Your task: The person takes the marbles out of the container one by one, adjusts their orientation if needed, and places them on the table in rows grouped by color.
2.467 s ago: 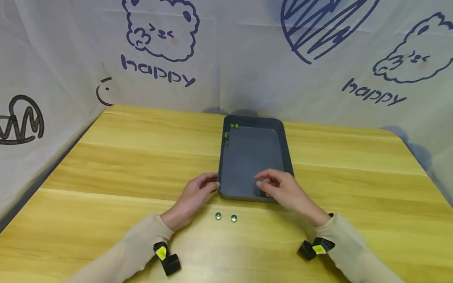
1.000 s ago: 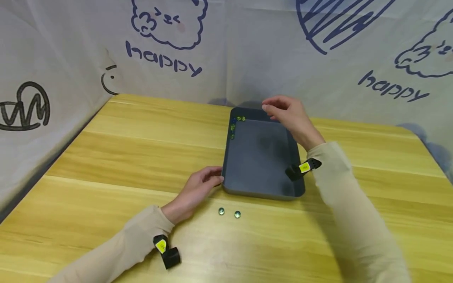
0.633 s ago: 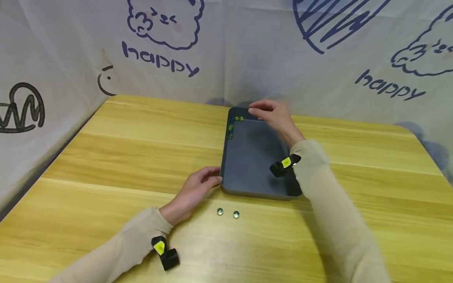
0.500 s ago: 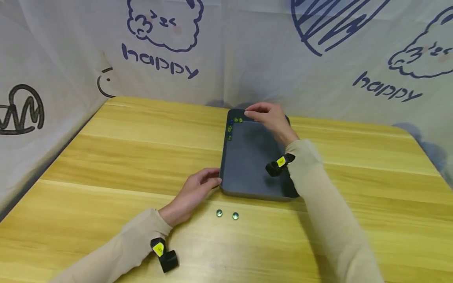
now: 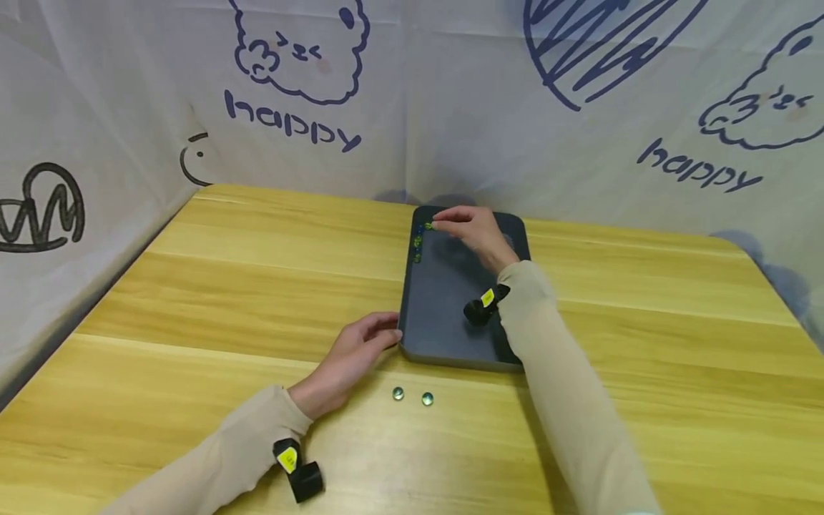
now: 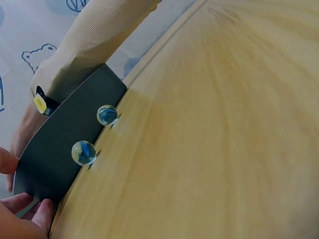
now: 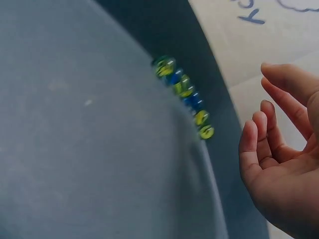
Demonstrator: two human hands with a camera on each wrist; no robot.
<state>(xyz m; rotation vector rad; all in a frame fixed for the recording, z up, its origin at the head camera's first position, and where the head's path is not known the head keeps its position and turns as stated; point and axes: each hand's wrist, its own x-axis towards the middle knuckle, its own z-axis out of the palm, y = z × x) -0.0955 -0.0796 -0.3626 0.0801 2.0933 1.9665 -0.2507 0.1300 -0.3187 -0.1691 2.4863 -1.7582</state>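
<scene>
A dark grey baking tray [image 5: 444, 315] lies on the wooden table. My left hand [image 5: 350, 361] holds its near left side; in the left wrist view the thumb is at the rim and curled fingers [image 6: 44, 211] touch the outer wall lower down. Several yellow and blue glass marbles [image 7: 184, 87] line the tray's far left corner. Over that corner is my right hand [image 5: 473, 232], its thumb and index tips close together beside the yellow marble [image 5: 428, 226]. Nothing shows between those fingertips in the right wrist view. Two clear marbles with blue swirls [image 6: 83, 153] sit in front of the tray.
Wooden table [image 5: 225, 293] extends on both sides of the tray. White cloth [image 5: 450, 107] with drawings hangs behind it. Each wrist carries a small black camera [image 5: 307, 481].
My right hand has moved from the tray's near right area up to its far side, then left and down to the marble row. The left hand stays at the tray.
</scene>
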